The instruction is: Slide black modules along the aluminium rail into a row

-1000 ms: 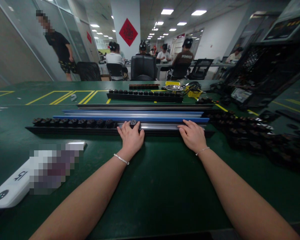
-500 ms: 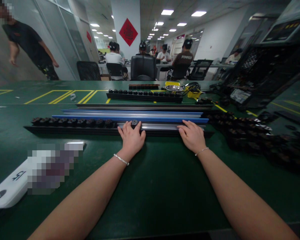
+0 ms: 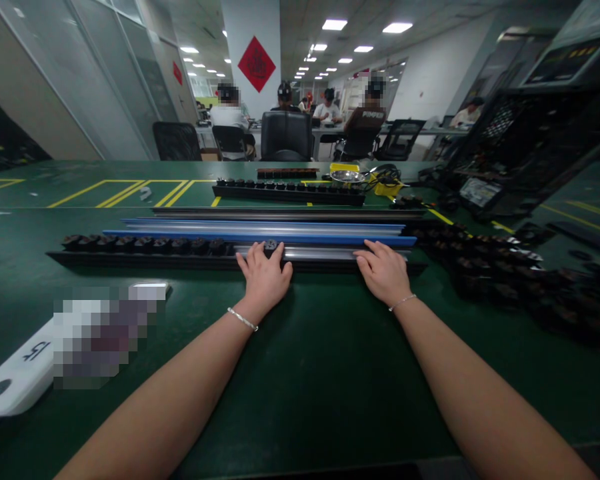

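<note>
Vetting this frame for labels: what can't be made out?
Head view, all:
Black part: lower portion hidden by the left hand; grip unclear.
Near rail: hidden where the right hand covers it.
White device: partly hidden by pixelation.
Dark pile, right: too dim, blurred to count.
Person, far left: cut off by frame edge.

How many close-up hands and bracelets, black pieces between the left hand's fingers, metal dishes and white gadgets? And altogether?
Hands (left hand, right hand): 2
Bracelets: 2
Black piece between left fingers: 1
Metal dish: 1
White gadget: 1
Total: 7
</note>
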### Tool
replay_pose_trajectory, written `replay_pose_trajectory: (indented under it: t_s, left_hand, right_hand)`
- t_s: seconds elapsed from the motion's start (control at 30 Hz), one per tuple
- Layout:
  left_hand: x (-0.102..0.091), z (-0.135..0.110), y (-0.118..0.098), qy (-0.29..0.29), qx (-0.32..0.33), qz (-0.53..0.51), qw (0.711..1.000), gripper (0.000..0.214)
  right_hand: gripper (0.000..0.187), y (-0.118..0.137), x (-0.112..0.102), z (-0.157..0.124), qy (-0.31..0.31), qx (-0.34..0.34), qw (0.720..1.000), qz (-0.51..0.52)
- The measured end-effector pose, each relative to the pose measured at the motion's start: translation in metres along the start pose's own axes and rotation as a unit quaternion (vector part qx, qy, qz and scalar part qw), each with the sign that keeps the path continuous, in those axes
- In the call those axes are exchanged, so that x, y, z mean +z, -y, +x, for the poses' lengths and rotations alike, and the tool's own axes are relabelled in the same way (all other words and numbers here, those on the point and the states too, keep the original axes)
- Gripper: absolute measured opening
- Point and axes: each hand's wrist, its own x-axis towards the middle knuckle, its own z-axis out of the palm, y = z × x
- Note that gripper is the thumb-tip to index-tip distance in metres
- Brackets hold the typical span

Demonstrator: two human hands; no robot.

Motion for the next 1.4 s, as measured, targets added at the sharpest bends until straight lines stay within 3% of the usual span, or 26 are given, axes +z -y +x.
replay_pose_trajectory:
  t_s: [1.4]
  left_hand:
    - [-0.004,-0.0052,-0.007,0.026,0.07,-0.003,0.997,0.049]
  right_hand:
    - [0.042,0.0012,-0.0012,-0.0001,0.002,0.004,1.0,-0.006]
